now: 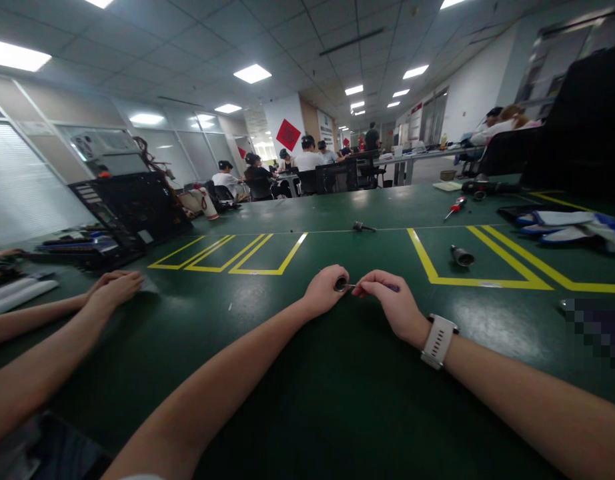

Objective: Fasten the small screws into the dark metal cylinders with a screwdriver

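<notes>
Near the middle of the green table (267, 333), my left hand (325, 291) is closed round a small dark cylindrical part (341, 284), its round open end facing right. My right hand (387, 300), with a white-strapped watch on the wrist, pinches a thin tool with a purple handle (392, 288). The tool's metal shaft points left and its tip is at the part's open end; whether it touches inside cannot be seen. Another dark metal part (361, 227) lies behind my hands. A cup-shaped metal part (461, 256) sits inside a yellow taped outline on the right.
A red screwdriver (456, 208) and blue-white gloves (570, 227) lie at the back right. On the left, a person's hands (118, 287) rest over the table, beside a black equipment frame (137, 207). People sit at tables in the background.
</notes>
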